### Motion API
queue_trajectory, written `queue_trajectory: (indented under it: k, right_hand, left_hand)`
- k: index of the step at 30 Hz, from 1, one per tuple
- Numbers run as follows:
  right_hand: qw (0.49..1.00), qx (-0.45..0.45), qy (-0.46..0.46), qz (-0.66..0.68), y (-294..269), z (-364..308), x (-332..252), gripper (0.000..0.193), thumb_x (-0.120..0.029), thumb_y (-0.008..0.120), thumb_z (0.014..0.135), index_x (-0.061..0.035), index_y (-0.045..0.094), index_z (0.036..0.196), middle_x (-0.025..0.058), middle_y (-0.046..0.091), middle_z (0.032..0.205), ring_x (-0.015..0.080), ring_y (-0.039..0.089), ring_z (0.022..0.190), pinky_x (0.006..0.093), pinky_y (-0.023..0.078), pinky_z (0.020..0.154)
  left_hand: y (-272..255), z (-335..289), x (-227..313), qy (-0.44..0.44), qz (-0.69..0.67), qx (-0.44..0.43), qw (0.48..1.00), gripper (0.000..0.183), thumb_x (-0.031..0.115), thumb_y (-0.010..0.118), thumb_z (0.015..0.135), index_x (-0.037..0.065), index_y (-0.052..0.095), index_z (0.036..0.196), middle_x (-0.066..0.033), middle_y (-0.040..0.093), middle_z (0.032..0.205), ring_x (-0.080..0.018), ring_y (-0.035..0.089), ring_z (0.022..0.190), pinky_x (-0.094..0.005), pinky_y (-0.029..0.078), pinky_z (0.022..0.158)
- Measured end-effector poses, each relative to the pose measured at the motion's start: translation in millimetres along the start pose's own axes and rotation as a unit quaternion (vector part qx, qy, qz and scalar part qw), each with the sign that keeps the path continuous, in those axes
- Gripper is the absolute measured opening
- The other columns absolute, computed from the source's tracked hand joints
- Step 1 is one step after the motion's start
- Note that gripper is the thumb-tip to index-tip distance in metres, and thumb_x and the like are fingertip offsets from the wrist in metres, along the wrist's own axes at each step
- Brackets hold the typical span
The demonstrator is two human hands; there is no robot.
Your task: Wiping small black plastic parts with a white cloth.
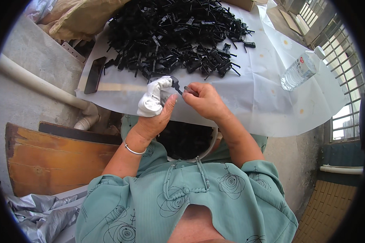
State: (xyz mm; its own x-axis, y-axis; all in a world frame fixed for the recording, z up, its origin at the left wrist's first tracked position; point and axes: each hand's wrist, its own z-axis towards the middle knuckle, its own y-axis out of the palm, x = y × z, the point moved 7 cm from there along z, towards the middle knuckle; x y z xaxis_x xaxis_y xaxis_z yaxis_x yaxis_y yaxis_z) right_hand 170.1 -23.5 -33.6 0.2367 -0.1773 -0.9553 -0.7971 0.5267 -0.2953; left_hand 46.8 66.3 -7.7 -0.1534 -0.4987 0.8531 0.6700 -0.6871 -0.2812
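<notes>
My left hand (157,106), with white cloth wrapped over its fingers and a bangle at the wrist, is closed on a small black plastic part (175,82). The part sticks out past the fingertips toward my right hand. My right hand (207,99) is bare and pinches a small dark tool (191,91), its tip close to the part's lower end; whether they touch is unclear. Both hands are above the near edge of the table. Beyond them lies a big heap of similar black plastic parts (170,38). Below, a round tub (212,142) with dark contents sits between my legs.
A white plastic sheet (255,97) covers the table. A phone (95,75) lies left of the heap, and a clear water bottle (297,72) is at the right. Brown paper (83,20) rises at the far left. A pipe (40,83) and wooden board (61,158) are below left.
</notes>
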Motion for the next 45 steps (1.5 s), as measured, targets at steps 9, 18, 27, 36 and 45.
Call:
queue_trajectory:
  k: [9,18,27,36,45]
  right_hand:
    - [0.92,0.156,-0.321,-0.163,-2.7,-30.2,-48.5,0.022,-0.016,0.069,0.076,-0.0009,0.054,0.074,0.01,0.052,0.062,0.02,0.048,0.049,0.0296,0.039,0.045]
    - [0.971,0.063,-0.22,-0.064,-10.5,-16.0,-34.6,0.023,-0.019,0.056,0.087,0.0015,0.053,0.076,0.0141,0.05,0.063,0.0256,0.046,0.053,0.0321,0.04,0.053]
    - [0.993,-0.016,-0.109,0.044,16.4,-11.3,-3.8,0.029,-0.019,0.048,0.092,0.0025,0.055,0.073,0.0054,0.054,0.062,0.0131,0.048,0.059,0.0283,0.042,0.057]
    - [0.99,-0.034,-0.138,0.02,10.2,-18.7,-23.3,0.023,-0.018,0.051,0.09,0.0013,0.06,0.08,0.0069,0.054,0.063,0.0128,0.05,0.059,0.0284,0.042,0.057]
    - [0.956,-0.035,-0.281,-0.08,1.3,-33.8,-32.3,0.007,-0.008,0.063,0.078,-0.002,0.063,0.082,0.0118,0.058,0.068,0.0251,0.056,0.061,0.0326,0.044,0.058]
  left_hand:
    - [17.1,1.0,-0.4,-0.146,-0.139,-0.076,0.977,0.027,0.007,0.053,0.089,-0.001,0.05,0.114,-0.0036,0.057,0.089,-0.0054,0.049,0.06,-0.0187,0.043,0.054]
    - [21.9,1.9,-4.8,-0.182,-0.141,-0.084,0.969,0.027,0.004,0.053,0.086,-0.002,0.051,0.112,-0.0041,0.058,0.086,-0.0054,0.053,0.061,-0.0206,0.045,0.052]
    - [20.5,5.8,36.6,0.141,0.178,-0.046,0.973,0.025,0.001,0.055,0.08,-0.003,0.056,0.104,-0.0127,0.063,0.087,-0.023,0.061,0.074,-0.0307,0.049,0.064]
    - [5.8,-0.9,11.0,-0.011,-0.022,-0.029,0.999,0.026,0.007,0.056,0.087,0.0,0.047,0.11,-0.0028,0.055,0.087,-0.0092,0.05,0.069,-0.0221,0.045,0.063]
    - [13.6,-10.7,2.2,-0.203,-0.211,-0.072,0.954,0.031,0.007,0.042,0.092,0.003,0.039,0.123,-0.0018,0.054,0.084,-0.0038,0.042,0.058,-0.0175,0.036,0.049]
